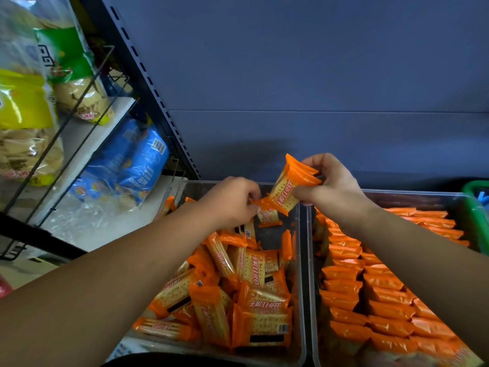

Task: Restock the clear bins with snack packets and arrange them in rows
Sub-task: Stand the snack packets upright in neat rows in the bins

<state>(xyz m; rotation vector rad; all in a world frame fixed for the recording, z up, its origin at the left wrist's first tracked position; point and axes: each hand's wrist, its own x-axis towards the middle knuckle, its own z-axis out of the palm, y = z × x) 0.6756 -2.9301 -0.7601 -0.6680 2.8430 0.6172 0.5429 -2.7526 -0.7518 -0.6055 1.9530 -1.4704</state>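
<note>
Head view showed both hands mid-frame: the right hand gripped an orange packet, the left hand pinched its lower end, above the left bin of loose packets; the right bin held neat rows.

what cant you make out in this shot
All in the head view:
1. Which packet the left hand pinches: its curled fingers cover the contact.
2. Whether the held packet in the right hand is one or several: the fingers overlap it.
3. Right bin, middle rows: hidden by the right forearm.
4. Green basket: cut off by the right edge.
</note>
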